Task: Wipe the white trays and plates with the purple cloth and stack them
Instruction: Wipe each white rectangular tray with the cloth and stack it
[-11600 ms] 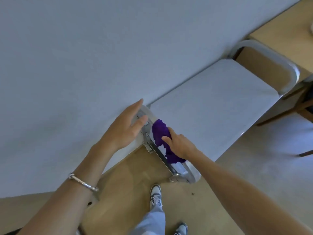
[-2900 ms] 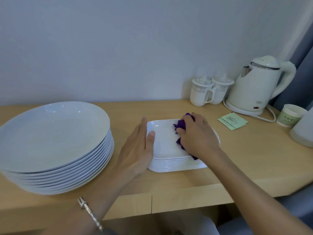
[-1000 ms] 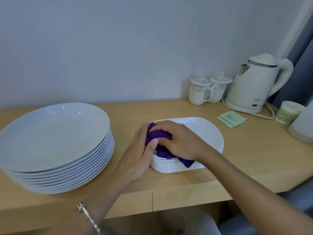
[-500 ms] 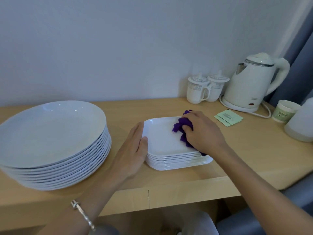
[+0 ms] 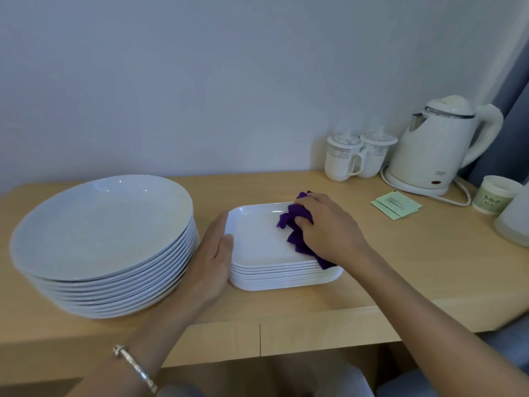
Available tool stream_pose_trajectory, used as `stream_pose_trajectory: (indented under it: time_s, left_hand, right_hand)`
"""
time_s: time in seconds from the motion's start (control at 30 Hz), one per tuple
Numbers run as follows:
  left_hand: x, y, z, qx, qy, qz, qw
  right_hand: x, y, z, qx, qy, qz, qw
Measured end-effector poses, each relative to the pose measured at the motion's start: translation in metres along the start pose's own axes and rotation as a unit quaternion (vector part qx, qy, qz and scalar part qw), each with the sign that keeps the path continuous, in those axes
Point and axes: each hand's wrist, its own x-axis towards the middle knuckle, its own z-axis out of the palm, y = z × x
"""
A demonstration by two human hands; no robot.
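Head camera: the right hand (image 5: pixel 329 227) is working the purple cloth (image 5: pixel 294 224) at the far right corner of the top tray (image 5: pixel 257 239). A second ago that cloth was bunched at the near left corner, right against the other hand's thumb, so the wipe has travelled across the whole face of the tray. Half a second ago it was already on the right side, and now it is nudging a touch further toward the back rim. By my reading this top tray is nearly done, with only the corners left before it can be moved off.

The right hand is lying knuckles up, fingers curled over the crumpled cloth and pinning it to the tray, with a tail of fabric hanging over the near right edge of the stack of square trays (image 5: pixel 274 277).

The left hand (image 5: pixel 213 253) is staying where it was, bracing the stack's left side. Its fingers are straight and close together along the edge, the thumb resting on the top rim, a silver bracelet (image 5: pixel 134 368) on the wrist.

The stack of round plates (image 5: pixel 103 224) is sitting just left of that hand on the wooden counter (image 5: pixel 400 267), untouched.
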Motion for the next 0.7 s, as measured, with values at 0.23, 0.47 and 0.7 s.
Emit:
stream_pose_trajectory:
  time_s: [0.23,0.47,0.7]
  left_hand:
    - [0.001,0.003,0.011,0.041,-0.035,0.036,0.998]
    - [0.005,0.015,0.022,0.07,-0.02,0.074,0.995]
    - [0.009,0.004,0.014,0.187,-0.052,0.043,0.98]
  right_hand:
    - [0.0,0.012,-0.003,-0.039,0.0,0.012,0.999]
    - [-0.002,-0.032,0.019,0.026,-0.032,-0.11,0.993]
    - [-0.002,0.021,-0.014,-0.01,-0.028,0.013,0.999]
